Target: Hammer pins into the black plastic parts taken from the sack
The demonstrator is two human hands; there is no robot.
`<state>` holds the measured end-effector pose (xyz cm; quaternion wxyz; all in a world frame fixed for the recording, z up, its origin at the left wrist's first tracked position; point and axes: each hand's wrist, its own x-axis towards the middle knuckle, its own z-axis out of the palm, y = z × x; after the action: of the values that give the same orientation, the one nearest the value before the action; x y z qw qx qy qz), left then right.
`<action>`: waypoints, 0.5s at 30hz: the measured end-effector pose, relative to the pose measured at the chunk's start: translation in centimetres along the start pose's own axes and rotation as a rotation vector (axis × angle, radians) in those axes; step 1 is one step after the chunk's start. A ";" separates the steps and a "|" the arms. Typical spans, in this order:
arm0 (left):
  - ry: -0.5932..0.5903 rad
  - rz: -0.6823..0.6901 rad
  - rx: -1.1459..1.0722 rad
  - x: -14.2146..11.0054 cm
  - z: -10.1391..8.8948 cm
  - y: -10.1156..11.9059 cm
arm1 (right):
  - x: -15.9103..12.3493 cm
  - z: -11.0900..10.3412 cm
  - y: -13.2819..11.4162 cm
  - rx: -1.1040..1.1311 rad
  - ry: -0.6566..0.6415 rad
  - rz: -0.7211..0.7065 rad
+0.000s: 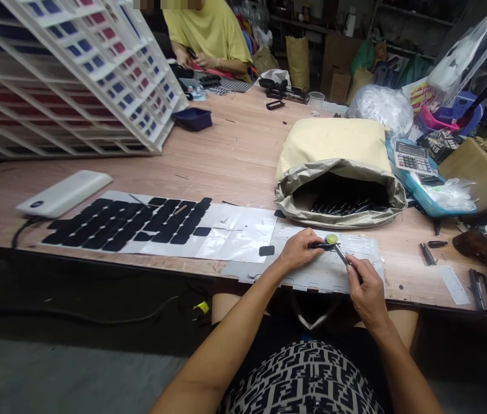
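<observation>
My left hand (300, 250) is closed on a slim black part (321, 246), which it holds low over a grey sheet (286, 273) at the table's front edge. Closed around a thin metal-shafted tool (341, 255), my right hand (366, 290) points it up and left at that part. A small round yellow-green piece (332, 238) shows at the tool's tip; whether it is fixed to the tool cannot be made out. Just left of my left hand, a black rounded tab (267, 250) lies on the sheet.
Several black rounded pads (109, 224) cover a white sheet (226, 247) at left, before a white power bank (65, 192). An open sack (333, 144) of black parts stands ahead. A white crate (152, 115) rises at back left. Across the table a person (209, 37) works.
</observation>
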<state>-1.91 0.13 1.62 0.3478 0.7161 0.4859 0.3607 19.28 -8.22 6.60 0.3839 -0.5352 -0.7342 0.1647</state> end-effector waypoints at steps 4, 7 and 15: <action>-0.003 0.002 -0.005 0.0 0.1 -0.1 | -0.3 0.9 0.2 -0.017 -0.022 -0.045; -0.005 0.017 0.022 0.0 0.2 -0.2 | -0.5 1.2 0.8 -0.079 -0.049 -0.051; -0.009 0.000 0.063 0.0 0.2 -0.1 | -0.5 0.3 1.4 -0.032 0.020 -0.013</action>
<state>-1.77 0.13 1.46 0.3274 0.7283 0.4954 0.3420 20.02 -8.14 5.25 0.3835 -0.5382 -0.7363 0.1452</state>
